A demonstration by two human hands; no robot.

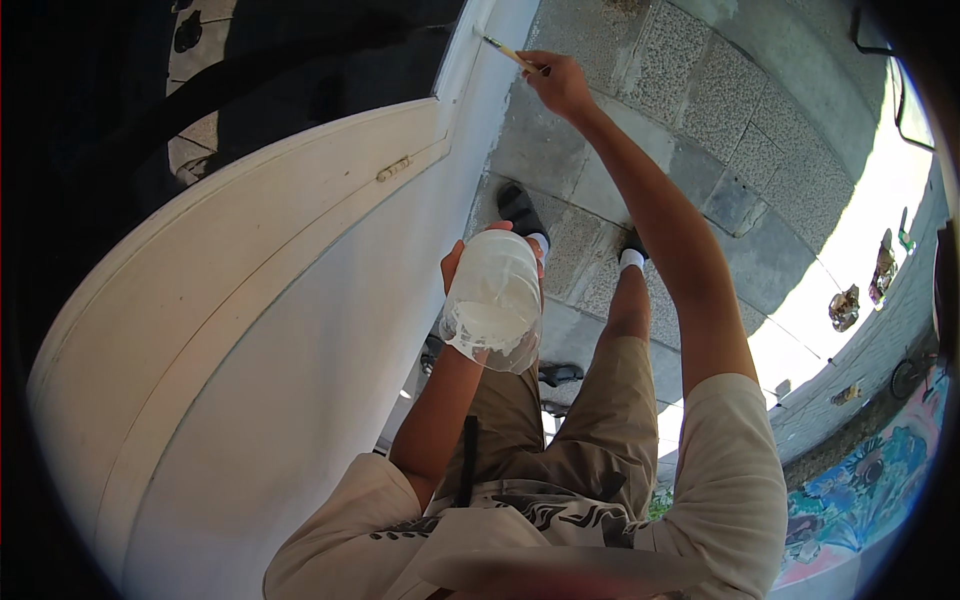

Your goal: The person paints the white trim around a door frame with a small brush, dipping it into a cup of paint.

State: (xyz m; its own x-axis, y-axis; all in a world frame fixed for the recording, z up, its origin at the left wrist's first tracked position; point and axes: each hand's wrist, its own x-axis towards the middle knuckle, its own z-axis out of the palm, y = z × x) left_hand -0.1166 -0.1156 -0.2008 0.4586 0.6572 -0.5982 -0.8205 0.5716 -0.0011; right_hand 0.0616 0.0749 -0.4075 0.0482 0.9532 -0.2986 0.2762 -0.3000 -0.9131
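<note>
My right hand point(560, 84) is stretched far out and pinches a paintbrush point(512, 54) by its wooden handle. The bristle end of the brush meets the white window frame point(466, 60) beside the dark glass pane point(300, 70). Nearer my body, my left hand point(452, 266) is wrapped round a clear plastic container point(492, 300), cut open at the top and tilted toward me. White paint point(490, 322) lies inside it and smears its walls. Most of the left fingers are hidden behind the container.
Below the pane run a cream sill point(250, 200) with a small metal hinge point(394, 168) and a white wall point(290, 370). Grey paving slabs point(660, 70) cover the ground under my feet. A bright sunlit strip lies to the right, and a colourful mural point(870, 490) stands beyond it.
</note>
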